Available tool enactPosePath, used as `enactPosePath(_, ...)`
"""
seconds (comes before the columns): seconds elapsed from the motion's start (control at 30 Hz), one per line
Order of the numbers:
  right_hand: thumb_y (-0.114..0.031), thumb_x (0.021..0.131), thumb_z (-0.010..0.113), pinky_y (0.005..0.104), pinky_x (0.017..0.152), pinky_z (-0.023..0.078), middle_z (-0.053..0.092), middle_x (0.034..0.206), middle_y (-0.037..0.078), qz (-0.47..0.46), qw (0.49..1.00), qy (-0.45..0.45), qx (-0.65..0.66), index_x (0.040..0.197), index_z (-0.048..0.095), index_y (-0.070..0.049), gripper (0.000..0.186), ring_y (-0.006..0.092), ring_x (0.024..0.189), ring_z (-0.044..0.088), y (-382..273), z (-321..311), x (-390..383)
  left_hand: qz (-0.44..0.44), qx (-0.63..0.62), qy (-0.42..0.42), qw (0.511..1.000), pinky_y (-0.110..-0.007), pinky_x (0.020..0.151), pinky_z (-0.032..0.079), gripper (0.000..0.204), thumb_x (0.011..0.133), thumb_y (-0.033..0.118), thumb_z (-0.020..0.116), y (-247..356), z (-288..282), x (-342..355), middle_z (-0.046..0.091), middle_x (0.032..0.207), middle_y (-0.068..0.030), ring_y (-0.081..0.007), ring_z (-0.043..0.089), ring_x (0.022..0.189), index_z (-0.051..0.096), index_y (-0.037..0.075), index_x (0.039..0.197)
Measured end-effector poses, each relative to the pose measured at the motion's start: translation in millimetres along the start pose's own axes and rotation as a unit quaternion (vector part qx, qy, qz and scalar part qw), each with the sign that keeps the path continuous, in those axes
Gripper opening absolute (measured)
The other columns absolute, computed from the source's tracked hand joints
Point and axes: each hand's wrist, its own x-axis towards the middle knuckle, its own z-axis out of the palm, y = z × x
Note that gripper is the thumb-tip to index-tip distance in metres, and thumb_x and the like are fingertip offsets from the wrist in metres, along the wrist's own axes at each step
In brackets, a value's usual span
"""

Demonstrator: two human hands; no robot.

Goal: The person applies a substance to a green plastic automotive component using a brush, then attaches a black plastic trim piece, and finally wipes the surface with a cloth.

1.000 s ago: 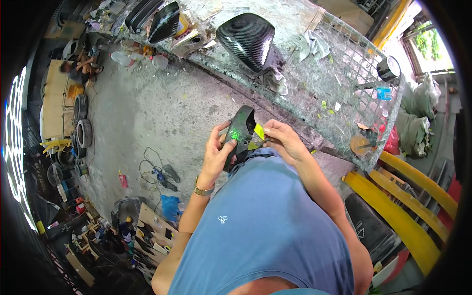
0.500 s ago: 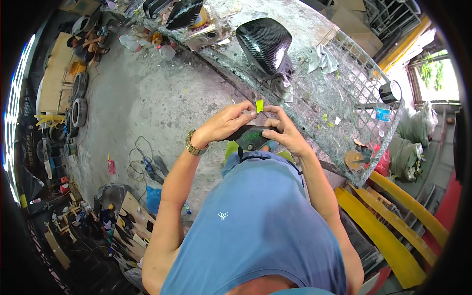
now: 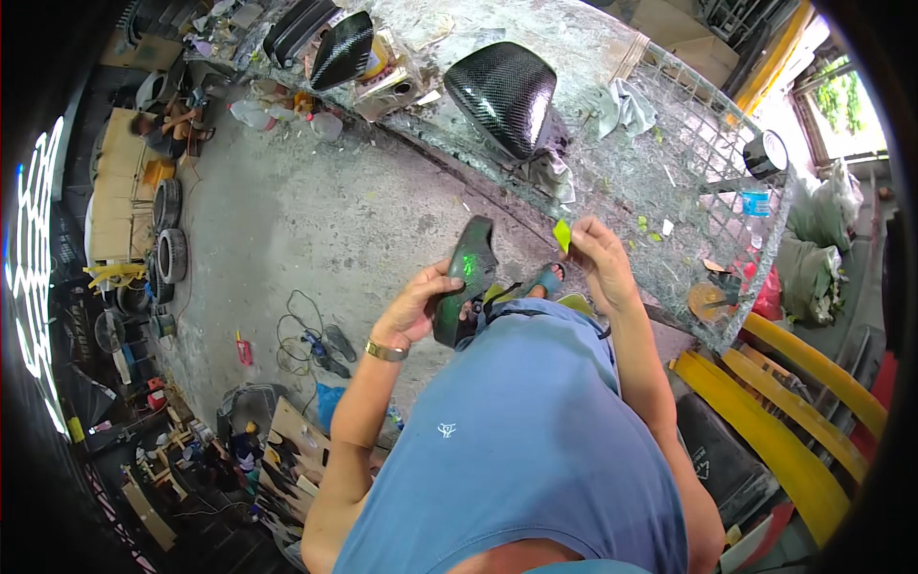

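Observation:
In my left hand is a curved dark part with a bright green sparkly patch and an opening in it, held upright beside my waist. My right hand pinches a small yellow-green piece between thumb and fingertips, off to the right of the dark part and apart from it. Beyond my hands, on the workbench, lie a glossy black carbon-weave shell, a crumpled grey cloth and several small yellow-green scraps.
Tyres, cables and a tool lie on the concrete floor at left. A seated person is at upper left. Yellow panels lean at lower right; sacks stand behind. The bench holds a can and more black parts.
Half a second ago my hands were together over the tilted dark part. Now my right hand has moved right with the yellow-green piece, and my left hand holds the part upright.

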Motion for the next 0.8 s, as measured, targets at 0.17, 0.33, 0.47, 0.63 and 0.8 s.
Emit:
enactPosePath(0.17, -0.022, 0.093, 0.062, 0.024, 0.073, 0.046, 0.058, 0.078, -0.001, 0.142, 0.985, -0.052, 0.077, 0.088, 0.058, -0.01, 0.014, 0.0084, 0.074, 0.055, 21, 15, -8, 0.068, 0.056, 0.097, 0.991, -0.024, 0.056, 0.051, 0.028, 0.094, 0.011, 0.053, -7, 18, -9, 0.063, 0.088, -0.009, -0.0108, 0.06, 0.061, 0.054, 0.0, 0.12)
enactPosePath(0.33, -0.023, 0.093, 0.063, 0.0224, 0.072, 0.045, 0.058, 0.081, -0.002, 0.14, 0.986, -0.086, 0.034, 0.09, 0.059, -0.01, 0.014, 0.0071, 0.075, 0.055, 20, 33, -15, 0.114, 0.072, 0.094, 0.986, -0.026, 0.061, 0.053, 0.03, 0.087, 0.003, 0.059, -4, 29, -12, 0.064, 0.093, -0.0071, -0.0133, 0.063, 0.072, 0.051, 0.002, 0.116)
enactPosePath(0.47, -0.022, 0.091, 0.065, 0.0226, 0.07, 0.044, 0.057, 0.082, -0.002, 0.153, 0.98, -0.122, 0.038, 0.092, 0.058, -0.008, 0.017, 0.0072, 0.076, 0.055, 19, 48, -12, 0.193, 0.081, 0.137, 0.968, -0.029, 0.078, 0.052, 0.053, 0.078, -0.004, 0.063, -14, 24, -3, 0.062, 0.103, -0.007, -0.0161, 0.063, 0.091, 0.046, 0.004, 0.127)
enactPosePath(0.63, -0.022, 0.09, 0.068, 0.0224, 0.066, 0.043, 0.058, 0.08, -0.001, 0.118, 0.982, -0.149, -0.007, 0.091, 0.059, -0.006, 0.018, 0.006, 0.073, 0.053, 31, 65, -4, 0.233, 0.13, 0.144, 0.953, -0.03, 0.092, 0.047, 0.063, 0.083, -0.006, 0.066, -26, 18, 14, 0.055, 0.118, -0.0058, -0.0152, 0.056, 0.106, 0.036, 0.005, 0.138)
enactPosePath(0.8, -0.023, 0.088, 0.071, 0.0263, 0.059, 0.043, 0.062, 0.077, 0.002, 0.028, 0.985, -0.162, -0.047, 0.083, 0.061, -0.002, 0.023, 0.0082, 0.069, 0.054, 57, 85, 7, 0.302, 0.162, 0.21, 0.915, -0.033, 0.087, 0.05, 0.064, 0.082, 0.002, 0.068, -34, 17, 15, 0.056, 0.117, -0.0072, -0.0176, 0.059, 0.102, 0.036, 0.006, 0.138)
